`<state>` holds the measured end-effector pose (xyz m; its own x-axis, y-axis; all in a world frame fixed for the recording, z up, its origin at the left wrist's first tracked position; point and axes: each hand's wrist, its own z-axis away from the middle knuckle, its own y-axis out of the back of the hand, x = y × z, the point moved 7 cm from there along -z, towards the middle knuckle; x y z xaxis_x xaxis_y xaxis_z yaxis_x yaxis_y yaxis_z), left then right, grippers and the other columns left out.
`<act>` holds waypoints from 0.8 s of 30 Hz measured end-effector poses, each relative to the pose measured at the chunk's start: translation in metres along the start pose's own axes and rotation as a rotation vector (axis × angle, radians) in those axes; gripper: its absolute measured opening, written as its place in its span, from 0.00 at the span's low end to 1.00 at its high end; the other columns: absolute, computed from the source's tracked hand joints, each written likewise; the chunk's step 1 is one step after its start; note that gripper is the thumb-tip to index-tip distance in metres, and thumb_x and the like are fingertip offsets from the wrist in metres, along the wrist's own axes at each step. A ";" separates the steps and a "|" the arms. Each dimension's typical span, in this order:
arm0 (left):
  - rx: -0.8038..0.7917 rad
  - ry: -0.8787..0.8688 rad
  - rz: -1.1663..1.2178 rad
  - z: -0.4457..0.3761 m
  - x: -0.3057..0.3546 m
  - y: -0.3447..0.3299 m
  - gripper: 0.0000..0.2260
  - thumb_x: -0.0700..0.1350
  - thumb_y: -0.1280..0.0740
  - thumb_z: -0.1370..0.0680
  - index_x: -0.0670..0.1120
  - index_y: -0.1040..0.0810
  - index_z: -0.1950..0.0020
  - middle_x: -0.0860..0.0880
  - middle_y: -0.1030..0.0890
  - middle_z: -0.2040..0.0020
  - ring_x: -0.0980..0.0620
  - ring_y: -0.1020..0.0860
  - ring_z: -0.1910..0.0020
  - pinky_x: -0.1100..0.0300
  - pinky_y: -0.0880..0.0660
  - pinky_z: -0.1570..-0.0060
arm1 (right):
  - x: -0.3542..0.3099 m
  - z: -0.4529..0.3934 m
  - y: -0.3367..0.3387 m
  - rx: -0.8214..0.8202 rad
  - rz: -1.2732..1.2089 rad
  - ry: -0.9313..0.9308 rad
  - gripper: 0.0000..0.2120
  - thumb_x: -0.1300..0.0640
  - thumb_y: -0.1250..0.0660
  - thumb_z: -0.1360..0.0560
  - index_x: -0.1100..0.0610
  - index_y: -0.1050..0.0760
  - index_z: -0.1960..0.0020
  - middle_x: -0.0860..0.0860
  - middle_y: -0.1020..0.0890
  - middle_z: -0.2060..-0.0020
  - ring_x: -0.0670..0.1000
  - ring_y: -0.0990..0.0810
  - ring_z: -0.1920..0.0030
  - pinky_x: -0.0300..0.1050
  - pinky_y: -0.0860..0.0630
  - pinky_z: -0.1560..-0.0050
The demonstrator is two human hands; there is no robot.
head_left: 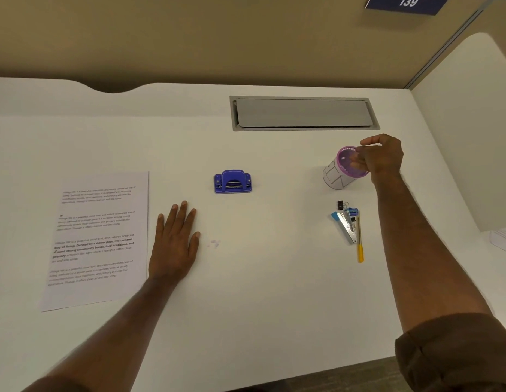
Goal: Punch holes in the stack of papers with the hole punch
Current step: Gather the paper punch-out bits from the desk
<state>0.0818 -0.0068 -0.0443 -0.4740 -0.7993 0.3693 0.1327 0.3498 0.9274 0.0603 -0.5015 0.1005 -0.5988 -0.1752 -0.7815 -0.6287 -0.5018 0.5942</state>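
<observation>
While the papers (100,239) lie at the desk's (274,292) left and the punch (232,181) sits apart mid-desk, punching looks unstarted — though a few paper dots (214,243) lie nearby. Left hand (175,244) rests flat, empty; right hand (380,159) grips a cup's (342,172) rim.

Blue hole punch (232,181), center frame, sits upright on white desk, lever up, nothing inserted. Stack of papers (97,239), white sheets with printed text paragraphs, lies flat at left of frame, slightly rotated, well apart from the punch.
</observation>
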 end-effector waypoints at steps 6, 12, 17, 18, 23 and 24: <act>-0.013 0.005 -0.004 0.000 -0.001 -0.001 0.26 0.51 0.50 0.17 0.44 0.40 0.20 0.45 0.44 0.18 0.45 0.47 0.18 0.40 0.49 0.20 | -0.001 0.001 -0.002 0.013 0.074 0.049 0.10 0.60 0.27 0.25 0.59 0.20 0.44 0.59 0.14 0.53 0.54 0.14 0.63 0.45 0.16 0.61; -0.031 0.014 -0.007 0.001 -0.001 0.001 0.26 0.51 0.50 0.17 0.44 0.39 0.20 0.44 0.44 0.18 0.44 0.46 0.18 0.40 0.49 0.21 | -0.032 0.041 -0.011 0.109 0.039 0.317 0.09 0.61 0.33 0.27 0.58 0.16 0.51 0.46 0.13 0.59 0.49 0.14 0.59 0.45 0.17 0.56; -0.043 0.016 -0.008 -0.001 -0.001 0.002 0.25 0.50 0.49 0.17 0.44 0.40 0.20 0.44 0.44 0.18 0.44 0.47 0.18 0.40 0.49 0.21 | -0.008 0.165 -0.109 -0.316 -0.098 0.500 0.10 0.64 0.34 0.25 0.54 0.16 0.51 0.48 0.14 0.58 0.49 0.15 0.59 0.42 0.18 0.58; -0.043 0.017 -0.005 -0.001 -0.001 0.002 0.25 0.50 0.49 0.17 0.44 0.40 0.20 0.44 0.44 0.18 0.44 0.47 0.18 0.40 0.49 0.21 | 0.005 0.192 -0.128 -0.385 -0.051 0.565 0.09 0.64 0.33 0.24 0.54 0.16 0.49 0.47 0.14 0.55 0.47 0.15 0.55 0.43 0.18 0.53; -0.020 0.014 0.012 0.000 0.000 0.004 0.25 0.49 0.50 0.16 0.44 0.40 0.20 0.44 0.43 0.18 0.44 0.47 0.18 0.40 0.49 0.21 | 0.057 0.266 -0.190 -0.622 -0.279 0.393 0.12 0.59 0.40 0.17 0.56 0.17 0.42 0.47 0.15 0.44 0.48 0.19 0.39 0.46 0.25 0.35; -0.013 0.010 0.010 0.000 0.001 0.004 0.24 0.48 0.50 0.16 0.44 0.39 0.20 0.43 0.43 0.18 0.43 0.46 0.18 0.40 0.49 0.21 | 0.061 0.272 -0.199 -0.627 -0.346 0.329 0.14 0.59 0.42 0.17 0.56 0.18 0.41 0.49 0.16 0.42 0.50 0.20 0.38 0.48 0.27 0.33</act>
<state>0.0821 -0.0062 -0.0406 -0.4640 -0.8007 0.3790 0.1490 0.3512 0.9244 0.0139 -0.1820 -0.0132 -0.1808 -0.1141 -0.9769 -0.2967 -0.9407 0.1648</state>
